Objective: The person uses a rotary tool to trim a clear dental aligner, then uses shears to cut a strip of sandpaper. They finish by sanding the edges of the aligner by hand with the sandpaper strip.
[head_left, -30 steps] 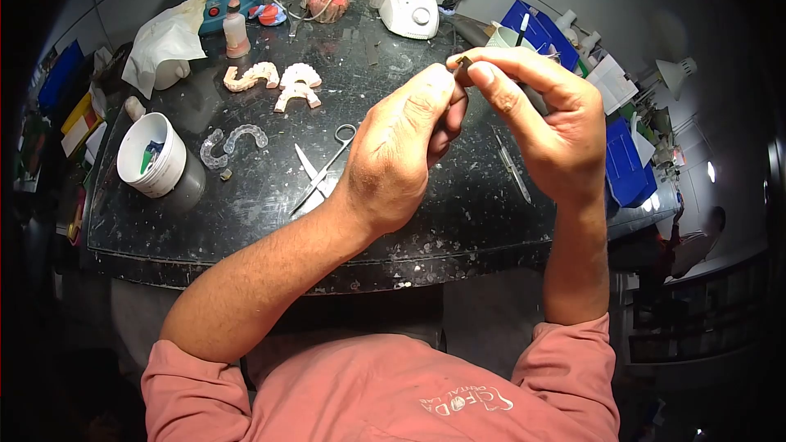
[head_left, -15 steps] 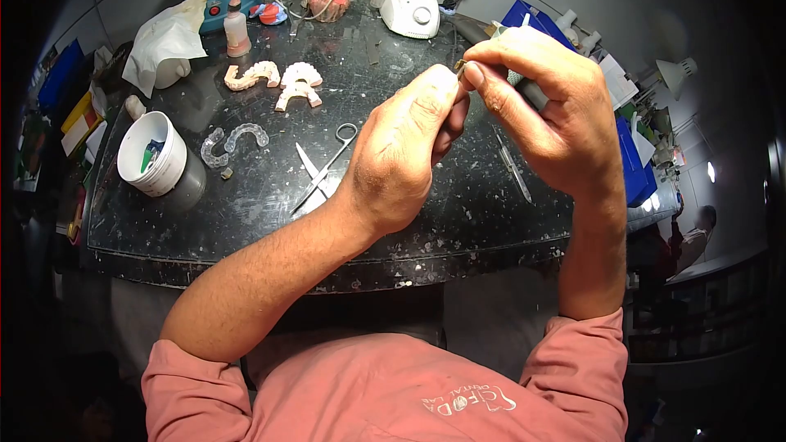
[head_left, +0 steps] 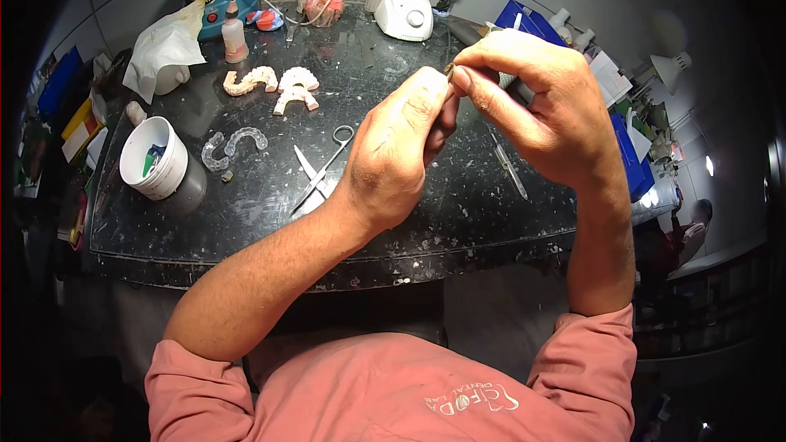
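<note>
My left hand [head_left: 391, 151] is closed above the middle of the bench, its thumb pointing up to the right. What its curled fingers hold, if anything, is hidden. My right hand [head_left: 544, 110] pinches a small brownish-gold piece [head_left: 449, 69] between thumb and forefinger, right at the tip of my left thumb. The piece is too small to name. Below the hands lie scissors [head_left: 321, 178] with slightly parted blades, to the left, and a slim metal hand tool [head_left: 509, 168], to the right.
Clear dental aligners [head_left: 246, 139] and pinkish dental models [head_left: 296, 90] lie left of the hands. A white tub [head_left: 172, 170] with small items stands farther left. At the back are a dropper bottle [head_left: 234, 39] and a white control box [head_left: 405, 13]. Blue bins [head_left: 524, 20] line the right.
Both hands have shifted slightly left in view, still together, with the small piece kept in the right hand's pinch. The objects on the bench stay in place.
</note>
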Tool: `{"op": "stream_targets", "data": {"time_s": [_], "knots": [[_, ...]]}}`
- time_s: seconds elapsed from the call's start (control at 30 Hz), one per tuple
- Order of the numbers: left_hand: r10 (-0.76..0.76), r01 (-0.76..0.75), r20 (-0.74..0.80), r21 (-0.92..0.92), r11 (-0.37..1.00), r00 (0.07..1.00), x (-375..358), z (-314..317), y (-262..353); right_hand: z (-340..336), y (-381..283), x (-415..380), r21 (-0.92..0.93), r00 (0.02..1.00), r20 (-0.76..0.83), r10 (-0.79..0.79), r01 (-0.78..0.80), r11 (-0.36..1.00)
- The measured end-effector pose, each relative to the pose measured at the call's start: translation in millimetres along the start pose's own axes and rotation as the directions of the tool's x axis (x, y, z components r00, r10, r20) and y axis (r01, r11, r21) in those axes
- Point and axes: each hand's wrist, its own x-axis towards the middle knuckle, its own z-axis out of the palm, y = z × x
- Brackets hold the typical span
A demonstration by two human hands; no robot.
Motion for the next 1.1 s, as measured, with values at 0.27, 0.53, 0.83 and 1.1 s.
{"op": "stream_targets", "data": {"time_s": [0.27, 0.53, 0.83, 1.1], "knots": [[-0.062, 0.061, -0.047, -0.033, 0.998, 0.997, 4.0, -6.4, 0.8, 17.5, 16.4, -19.1, 0.513, 0.943, -0.095, 0.318, -0.227, 0.828], [-0.057, 0.053, -0.046, -0.081, 0.995, 0.997, 5.0, -3.0, -1.8, 32.2, 9.8, -9.7, 0.318, 0.962, -0.205, 0.181, -0.110, 0.942], [0.118, -0.116, -0.033, 0.063, 0.991, 0.992, 7.8, -2.4, 14.9, 30.0, -38.9, -60.7, 0.728, 0.717, 0.574, 0.395, -0.668, 0.153], [0.628, -0.736, 0.385, 0.385, 0.557, 0.676, -2.5, 31.3, 39.7, 96.6, -85.5, -63.5, 0.879, 0.598, 0.279, 0.752, 0.156, -0.450]]}}
